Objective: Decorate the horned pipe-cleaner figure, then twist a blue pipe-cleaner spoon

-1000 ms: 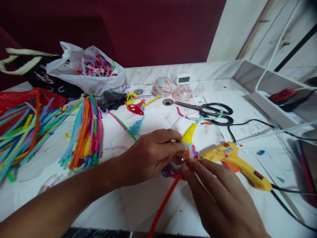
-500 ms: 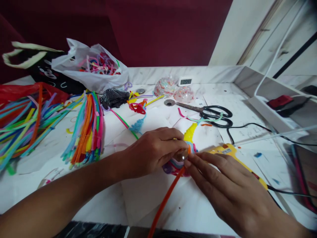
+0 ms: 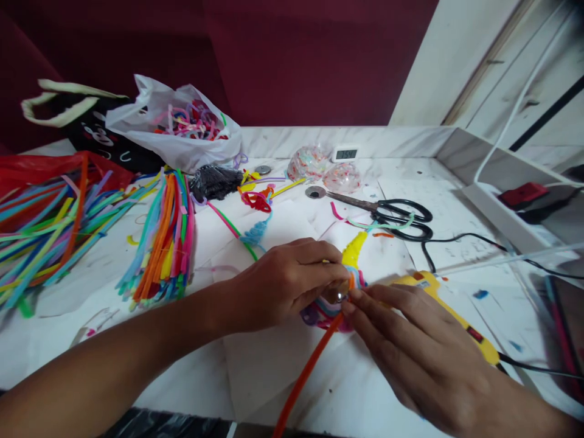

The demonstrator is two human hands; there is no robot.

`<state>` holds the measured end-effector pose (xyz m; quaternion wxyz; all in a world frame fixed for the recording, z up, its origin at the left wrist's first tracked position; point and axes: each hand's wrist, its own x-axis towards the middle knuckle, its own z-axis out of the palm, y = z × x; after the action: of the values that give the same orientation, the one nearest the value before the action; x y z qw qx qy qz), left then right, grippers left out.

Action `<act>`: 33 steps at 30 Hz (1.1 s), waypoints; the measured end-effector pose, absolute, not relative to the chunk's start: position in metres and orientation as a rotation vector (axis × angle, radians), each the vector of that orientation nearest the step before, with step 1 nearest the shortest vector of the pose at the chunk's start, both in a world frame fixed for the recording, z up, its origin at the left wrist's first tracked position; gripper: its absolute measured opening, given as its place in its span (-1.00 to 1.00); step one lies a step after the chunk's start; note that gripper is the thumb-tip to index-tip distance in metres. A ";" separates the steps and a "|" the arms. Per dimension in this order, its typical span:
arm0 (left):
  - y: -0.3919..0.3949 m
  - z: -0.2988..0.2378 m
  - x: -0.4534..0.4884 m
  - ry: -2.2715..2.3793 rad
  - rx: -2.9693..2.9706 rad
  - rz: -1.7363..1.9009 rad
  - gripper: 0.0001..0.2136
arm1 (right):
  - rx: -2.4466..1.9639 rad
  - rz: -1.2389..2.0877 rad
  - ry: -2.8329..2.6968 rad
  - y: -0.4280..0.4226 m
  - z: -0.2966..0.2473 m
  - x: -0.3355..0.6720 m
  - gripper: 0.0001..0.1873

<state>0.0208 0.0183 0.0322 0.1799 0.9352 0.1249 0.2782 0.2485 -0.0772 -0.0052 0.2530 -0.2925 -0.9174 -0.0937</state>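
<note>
- Head view: the left hand (image 3: 285,283) gripped the multicoloured pipe-cleaner piece (image 3: 320,317) low over the tabletop (image 3: 182,377).
- The right hand (image 3: 424,350) pinched the orange pipe cleaner (image 3: 306,372) against it, now hiding more of the yellow glue gun (image 3: 488,348).
- The strand's placement looked unchanged, suggesting steady pressing.

White, grey-veined counter (image 3: 191,389) carries loose white paper sheets (image 3: 260,371); at left, bundled multicoloured fuzzy stems (image 3: 159,243), open white plastic bag (image 3: 173,149) behind; at rear, small white rectangular digital display (image 3: 345,154); right of centre, black-handled metal scissors (image 3: 358,202); right, yellow plastic glue gun (image 3: 449,307).
</note>
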 end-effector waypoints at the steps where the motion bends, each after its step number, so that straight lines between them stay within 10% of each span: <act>1: 0.018 0.032 0.021 0.354 2.651 0.785 -0.79 | -0.793 -0.255 -2.484 -0.078 -0.007 0.248 -0.55; 33: 0.024 0.025 0.019 0.181 2.759 0.901 -0.80 | -0.854 -0.504 -2.259 -0.078 0.007 0.230 -0.70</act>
<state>0.0191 0.0240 0.0251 0.1165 0.9423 0.0619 0.3077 0.2300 -0.0777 0.0066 0.3311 -0.3267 -0.8640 -0.1926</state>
